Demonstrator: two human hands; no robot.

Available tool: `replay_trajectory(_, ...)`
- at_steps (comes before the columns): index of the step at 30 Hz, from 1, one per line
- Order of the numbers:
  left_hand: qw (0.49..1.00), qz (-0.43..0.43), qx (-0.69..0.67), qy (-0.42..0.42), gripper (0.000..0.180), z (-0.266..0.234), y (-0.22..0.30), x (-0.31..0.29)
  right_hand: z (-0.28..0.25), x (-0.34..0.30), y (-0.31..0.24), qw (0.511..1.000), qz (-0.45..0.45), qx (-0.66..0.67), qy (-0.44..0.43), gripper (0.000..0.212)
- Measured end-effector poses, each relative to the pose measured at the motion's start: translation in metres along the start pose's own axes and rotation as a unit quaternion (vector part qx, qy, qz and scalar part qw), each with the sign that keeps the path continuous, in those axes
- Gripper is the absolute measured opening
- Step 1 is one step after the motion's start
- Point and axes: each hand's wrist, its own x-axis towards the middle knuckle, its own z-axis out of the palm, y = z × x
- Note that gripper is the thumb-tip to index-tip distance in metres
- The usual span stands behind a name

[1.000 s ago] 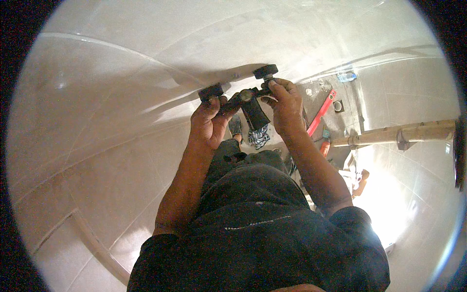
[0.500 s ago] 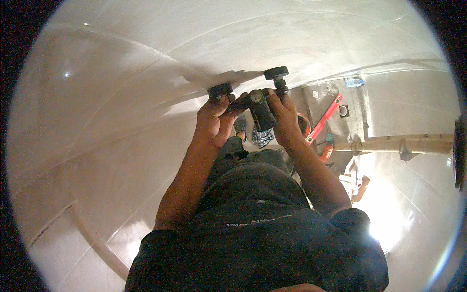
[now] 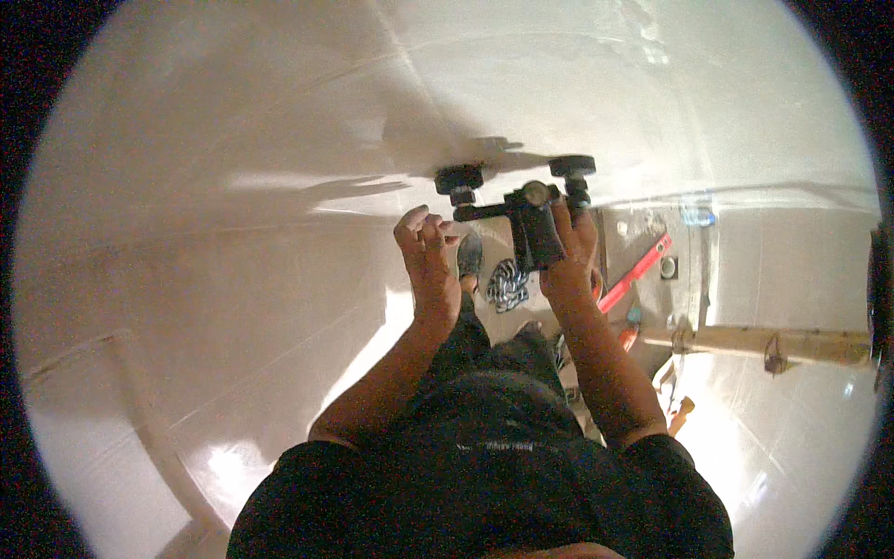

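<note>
"So, your right hand (image 3: 572, 253) grips the right side of the black tool (image 3: 537, 238), its fingers partly hidden."

"Yes, and your left hand (image 3: 432, 261) is half open, holding nothing, just beside the tool's left end."

"The tool's two round pads (image 3: 459, 178) are up near the pale wall (image 3: 279, 84). Can you tell if they touch?"

"No, I can't tell."

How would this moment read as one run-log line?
left hand: open, empty, beside black two-disc tool | right hand: holding tool | floor: red bar, patterned cloth
</note>
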Motion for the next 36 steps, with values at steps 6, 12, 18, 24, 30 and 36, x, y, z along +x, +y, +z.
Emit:
replay_trajectory(6,0.93,0.31,0.086,0.176,0.039,0.029,-0.008,0.032,-0.011,0.011,0.026,0.999,-0.017,-0.02,0.02,0.03)
replay_trajectory(12,0.888,0.323,0.007,0.328,0.039,0.042,0.004,0.052,-0.004,0.01,0.029,0.997,-0.069,0.044,0.017,0.025)
replay_trajectory(18,0.876,0.29,-0.012,0.384,0.043,0.05,0.0,0.05,0.0,0.008,0.023,0.99,-0.066,0.127,0.004,0.023)
replay_trajectory(24,0.868,0.341,0.01,0.36,0.046,0.06,-0.006,0.077,-0.024,0.022,0.046,0.914,-0.26,-0.312,0.002,0.02)
replay_trajectory(30,0.86,0.373,0.019,0.347,0.043,0.035,-0.013,0.069,-0.002,0.015,0.028,0.993,-0.087,0.076,-0.005,0.02)
replay_trajectory(36,0.853,0.389,0.091,0.335,0.041,0.055,0.005,0.076,-0.035,0.027,0.067,0.915,-0.26,-0.309,0.024,0.022)
